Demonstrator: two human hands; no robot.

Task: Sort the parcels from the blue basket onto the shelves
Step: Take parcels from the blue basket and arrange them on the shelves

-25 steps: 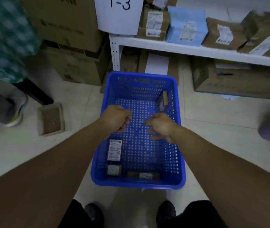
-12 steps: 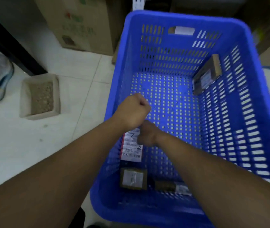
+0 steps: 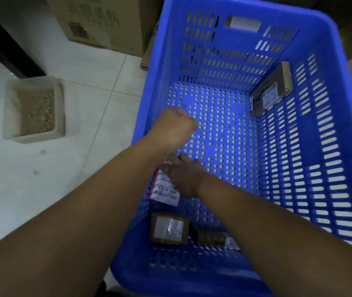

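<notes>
The flat pouch [image 3: 166, 190] with its white label is lying against the perforated wall of the basket [image 3: 160, 82], where the right hand [image 3: 184, 175] is covering its upper end, probably to lift it, though I cannot tell if the fingers are gripping, while just above the left hand [image 3: 175, 127] is hovering clenched, seemingly empty, and just below a taped box [image 3: 169, 228] is waiting.

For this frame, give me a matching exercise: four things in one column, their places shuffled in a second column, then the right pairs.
1. white-labelled flat parcel
2. brown taped parcel
3. long box
4. beige tray

A. leaning on the right wall of the blue basket
B. on the floor, left of the basket
C. partly under the right hand
D. flat by the basket's near wall

Pairs: 1-C, 2-D, 3-A, 4-B
</notes>
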